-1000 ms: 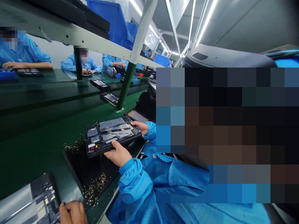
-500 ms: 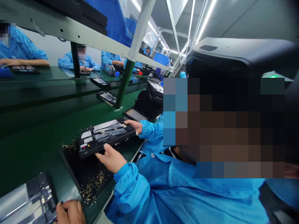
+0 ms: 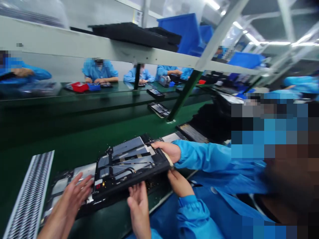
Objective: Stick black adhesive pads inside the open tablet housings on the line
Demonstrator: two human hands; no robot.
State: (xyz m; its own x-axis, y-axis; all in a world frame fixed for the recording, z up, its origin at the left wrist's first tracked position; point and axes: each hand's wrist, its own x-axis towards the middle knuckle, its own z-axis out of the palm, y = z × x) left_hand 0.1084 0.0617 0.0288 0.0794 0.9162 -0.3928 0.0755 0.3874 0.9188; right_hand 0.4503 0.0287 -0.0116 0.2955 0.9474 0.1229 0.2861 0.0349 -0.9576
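Observation:
A black slab-like electronic device (image 3: 127, 162), its silver panels and dark ribbon cables facing up, is held at its right end by a co-worker's two hands (image 3: 169, 152). My left hand (image 3: 77, 196) is open at its left end, fingers stretched out; contact is unclear. Below the front edge, my right hand (image 3: 139, 207) is open with fingers pointing up, the tips close to the underside. Beneath and to the left lies another similar device (image 3: 58, 187), partly covered by the upper one and my left hand. Small gold bits show under the held device.
A perforated metal strip (image 3: 30, 196) lies at left on the green bench (image 3: 82, 142). A slanted post (image 3: 185, 94) rises behind. Black trays (image 3: 209, 116) are piled at right beside the co-worker. Other people sit across the bench.
My view has swung left. Both my hands have come up around the device, which the co-worker has moved toward me. The device beneath now occupies the area where gold bits lay in a black tray.

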